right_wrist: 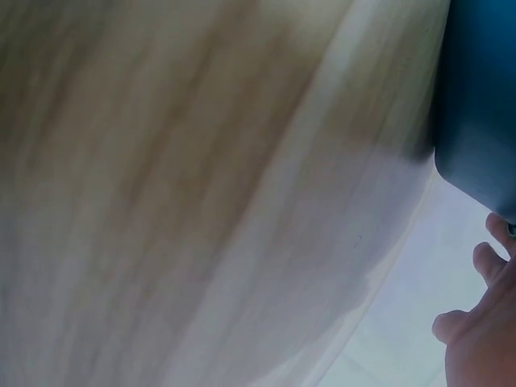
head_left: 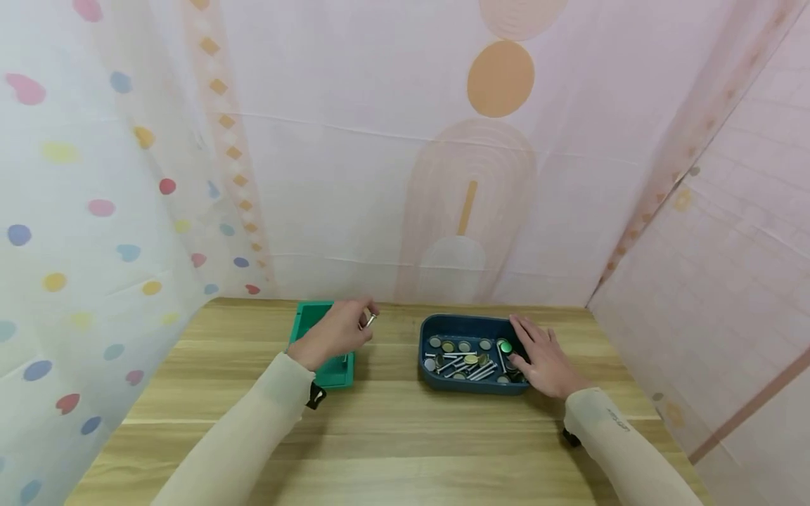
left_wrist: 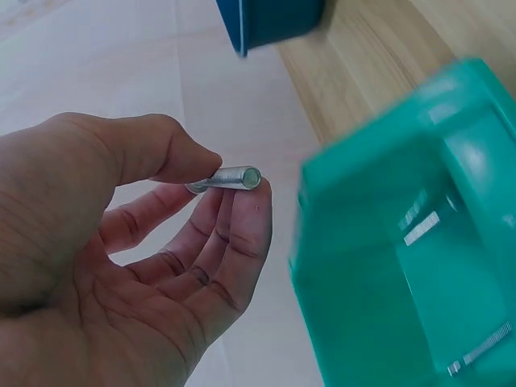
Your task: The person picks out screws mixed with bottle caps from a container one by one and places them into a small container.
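Note:
My left hand (head_left: 344,327) is raised above the green tray (head_left: 338,385) and pinches a silver bolt (left_wrist: 234,177) between thumb and fingertips. In the left wrist view, the bolt's round end faces the camera. Two other metal pieces lie inside the tray, one of them a threaded bolt (left_wrist: 484,348). My right hand (head_left: 547,362) rests at the right end of the dark blue bin (head_left: 436,383), fingers stretched along its rim and thumb over the inside. A round green cap (head_left: 505,346) shows right beside that thumb; the bin also holds several bolts (head_left: 484,371) and round caps (head_left: 448,346).
Both containers stand toward the back of the wooden table (head_left: 392,450), the green tray left of the blue bin. A patterned curtain (head_left: 354,197) hangs right behind the table's far edge, with more curtain on both sides.

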Demonstrator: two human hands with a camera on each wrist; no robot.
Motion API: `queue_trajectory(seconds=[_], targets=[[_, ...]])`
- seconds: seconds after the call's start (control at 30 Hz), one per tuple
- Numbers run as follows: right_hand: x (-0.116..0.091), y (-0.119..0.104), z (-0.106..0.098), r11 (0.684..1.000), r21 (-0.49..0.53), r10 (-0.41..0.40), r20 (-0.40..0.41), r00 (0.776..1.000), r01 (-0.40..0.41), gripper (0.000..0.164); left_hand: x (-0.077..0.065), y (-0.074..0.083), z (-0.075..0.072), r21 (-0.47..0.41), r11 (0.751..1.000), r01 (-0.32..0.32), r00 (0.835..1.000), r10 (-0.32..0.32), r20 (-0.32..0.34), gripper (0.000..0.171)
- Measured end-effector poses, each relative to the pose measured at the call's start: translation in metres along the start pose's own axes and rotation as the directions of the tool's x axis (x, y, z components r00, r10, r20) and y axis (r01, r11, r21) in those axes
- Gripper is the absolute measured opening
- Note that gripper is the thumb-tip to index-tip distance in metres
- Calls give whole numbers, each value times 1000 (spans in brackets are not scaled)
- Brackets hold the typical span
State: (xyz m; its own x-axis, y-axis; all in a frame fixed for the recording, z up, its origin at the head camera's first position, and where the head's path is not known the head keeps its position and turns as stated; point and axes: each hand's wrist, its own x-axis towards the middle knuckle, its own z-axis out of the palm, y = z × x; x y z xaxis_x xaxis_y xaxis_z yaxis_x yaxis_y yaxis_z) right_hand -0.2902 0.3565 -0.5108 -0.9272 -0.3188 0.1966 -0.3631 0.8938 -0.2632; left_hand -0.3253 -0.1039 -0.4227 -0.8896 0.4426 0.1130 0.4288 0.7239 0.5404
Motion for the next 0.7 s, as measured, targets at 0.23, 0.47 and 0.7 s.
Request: queue_trajectory(seconds=[0.23, 0.47, 0.7], targets=[[-1, 4, -5, 1000, -21, 6, 0, 1000, -6, 80, -14, -23, -10, 6, 1000, 28, 998, -28, -60, 33], [-1, -1, -5, 999, -30, 11, 5, 1000, -11, 79, -20, -41, -21, -7, 996, 93, 993, -93, -69, 35], [2, -8, 2, 1000, -7, 4, 4, 1000, -4, 79, -24, -54, -27, -18, 980, 200, 979, -201, -25, 38]])
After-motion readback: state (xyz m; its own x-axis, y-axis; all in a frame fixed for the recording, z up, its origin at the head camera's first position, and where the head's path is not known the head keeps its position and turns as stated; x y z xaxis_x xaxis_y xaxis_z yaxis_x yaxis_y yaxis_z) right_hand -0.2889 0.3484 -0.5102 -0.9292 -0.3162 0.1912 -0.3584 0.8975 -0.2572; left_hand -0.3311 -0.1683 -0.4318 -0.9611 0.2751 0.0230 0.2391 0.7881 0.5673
